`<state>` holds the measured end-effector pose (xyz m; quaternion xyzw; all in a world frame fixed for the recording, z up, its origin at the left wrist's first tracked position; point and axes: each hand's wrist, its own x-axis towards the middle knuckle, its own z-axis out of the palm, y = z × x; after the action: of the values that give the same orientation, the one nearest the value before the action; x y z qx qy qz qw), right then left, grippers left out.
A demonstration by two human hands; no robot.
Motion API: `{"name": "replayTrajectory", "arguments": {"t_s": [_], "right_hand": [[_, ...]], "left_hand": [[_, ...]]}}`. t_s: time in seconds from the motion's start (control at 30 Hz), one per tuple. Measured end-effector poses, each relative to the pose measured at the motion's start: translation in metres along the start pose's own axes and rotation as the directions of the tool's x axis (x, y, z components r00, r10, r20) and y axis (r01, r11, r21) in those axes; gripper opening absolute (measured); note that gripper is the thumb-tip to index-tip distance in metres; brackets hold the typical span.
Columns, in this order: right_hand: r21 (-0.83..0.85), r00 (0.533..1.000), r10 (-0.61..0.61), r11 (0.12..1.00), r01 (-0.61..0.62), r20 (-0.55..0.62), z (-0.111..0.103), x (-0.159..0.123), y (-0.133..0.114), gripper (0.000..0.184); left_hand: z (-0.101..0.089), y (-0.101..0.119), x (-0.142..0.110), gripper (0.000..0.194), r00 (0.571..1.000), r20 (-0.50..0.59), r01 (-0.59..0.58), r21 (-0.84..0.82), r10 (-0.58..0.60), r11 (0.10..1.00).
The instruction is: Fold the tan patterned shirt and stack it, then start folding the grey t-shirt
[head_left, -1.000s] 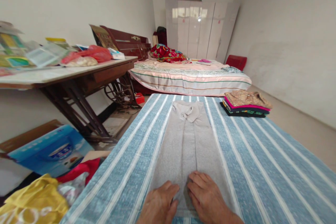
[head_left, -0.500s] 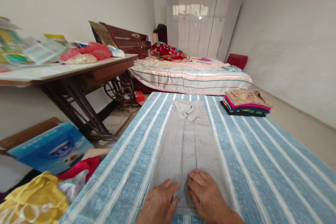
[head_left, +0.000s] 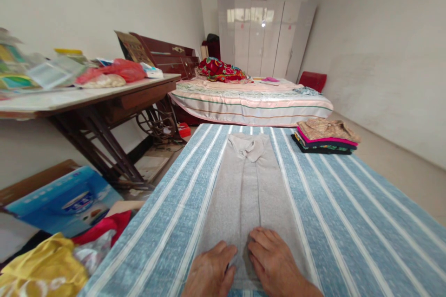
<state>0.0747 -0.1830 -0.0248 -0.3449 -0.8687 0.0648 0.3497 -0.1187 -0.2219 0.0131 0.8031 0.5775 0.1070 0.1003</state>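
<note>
A light grey collared shirt (head_left: 249, 185) lies face down or folded into a long narrow strip, its collar at the far end. My left hand (head_left: 212, 267) rests on its near left part, fingers pointing inward and the thumb a little apart. On the near right part lies my right hand (head_left: 273, 260), its fingers slightly bent against the fabric. Neither hand lifts the cloth. Beneath the shirt is a blue-and-white striped cover (head_left: 334, 232).
At the far right corner sits a stack of folded clothes (head_left: 325, 137). A yellow garment (head_left: 45, 267) and a blue box (head_left: 69, 199) are at lower left. The sewing-machine table (head_left: 149, 86) stands left, the bed (head_left: 251, 104) beyond.
The view shifts slightly. Both hands stay in the same places on the shirt, and the shirt keeps its shape.
</note>
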Motion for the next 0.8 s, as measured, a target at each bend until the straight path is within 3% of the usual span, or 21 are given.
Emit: {"name": "replayTrajectory", "arguments": {"t_s": [0.23, 0.53, 0.8], "right_hand": [[0.001, 1.000, -0.002, 1.000, 0.002, -0.007, -0.002, 0.001, -0.001, 0.021], [-0.024, 0.998, 0.025, 0.999, -0.024, 0.058, -0.005, -0.002, -0.001, 0.021], [-0.029, 0.993, 0.038, 0.999, -0.035, 0.108, -0.008, -0.003, 0.000, 0.021]], "left_hand": [[0.001, -0.002, -0.003, 0.032, 0.998, -0.046, -0.038, 0.001, 0.038, 0.999], [-0.012, 0.012, 0.002, 0.030, 0.992, 0.115, 0.043, 0.014, -0.045, 0.999], [-0.017, 0.016, 0.003, 0.025, 0.992, 0.120, 0.044, -0.008, -0.043, 0.999]]}}
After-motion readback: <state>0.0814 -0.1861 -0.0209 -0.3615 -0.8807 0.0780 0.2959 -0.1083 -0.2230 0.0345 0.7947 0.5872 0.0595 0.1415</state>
